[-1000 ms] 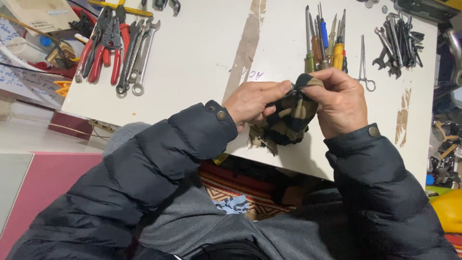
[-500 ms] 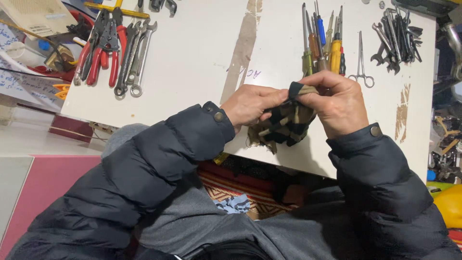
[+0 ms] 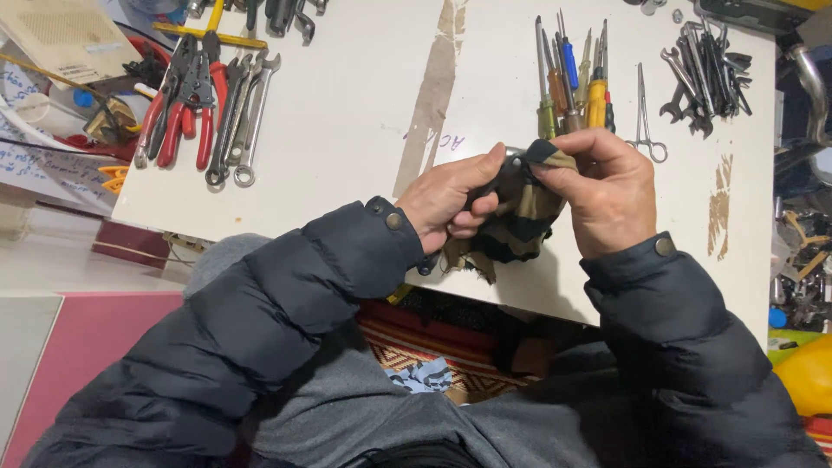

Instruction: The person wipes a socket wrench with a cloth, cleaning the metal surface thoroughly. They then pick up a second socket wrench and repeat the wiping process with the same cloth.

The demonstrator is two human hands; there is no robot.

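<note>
Both my hands meet over the near edge of a white table [image 3: 347, 113]. Between them is a camouflage cloth [image 3: 520, 221] in tan, green and black, bunched up with a frayed end hanging down. My right hand [image 3: 607, 195] pinches the top of the cloth between thumb and fingers. My left hand [image 3: 455, 199] grips a small dark metal part [image 3: 513, 161] that pokes out of the cloth at my fingertips; most of it is hidden. Dark puffer sleeves cover both arms.
A row of screwdrivers [image 3: 572, 78] and a pair of forceps [image 3: 646, 117] lie just beyond my hands. Red-handled pliers and spanners [image 3: 208, 95] lie at the far left, a pile of wrenches [image 3: 706, 69] at the far right. Clutter flanks the table on both sides.
My left hand's fingers have slid up along the cloth to its top, and a small metal part now shows there. The cloth sits more tightly bunched between the hands.
</note>
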